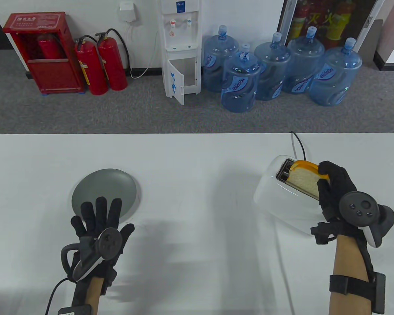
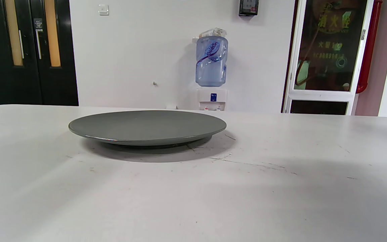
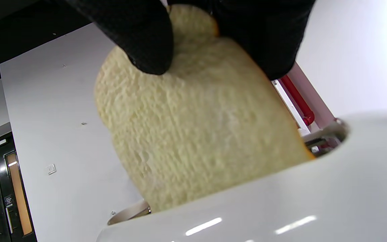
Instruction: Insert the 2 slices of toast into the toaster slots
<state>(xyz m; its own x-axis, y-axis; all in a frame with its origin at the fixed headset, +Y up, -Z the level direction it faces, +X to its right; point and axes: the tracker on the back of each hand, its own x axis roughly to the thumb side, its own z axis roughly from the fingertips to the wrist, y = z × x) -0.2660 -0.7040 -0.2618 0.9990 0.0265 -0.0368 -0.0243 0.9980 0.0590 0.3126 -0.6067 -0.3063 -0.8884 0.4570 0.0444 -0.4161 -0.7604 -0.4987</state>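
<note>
Behind the white table (image 1: pixel 197 157), on grey carpet, stand blue water bottles (image 1: pixel 239 83), a white water dispenser (image 1: pixel 181 49) and red fire extinguishers (image 1: pixel 100 64). At the far right, the right hand (image 1: pixel 335 193) pinches a slice of toast (image 1: pixel 307 183) by its upper edge, the slice standing partly sunk in a slot of the white toaster (image 1: pixel 282 197) just ahead of that hand; a cord (image 1: pixel 297 144) runs off the toaster's far side. Well apart on the other side, the left hand (image 1: pixel 100 226) lies flat with fingers spread, holding nothing, just short of a grey plate (image 1: pixel 104 192). Whether the second slot is filled cannot be told.
</note>
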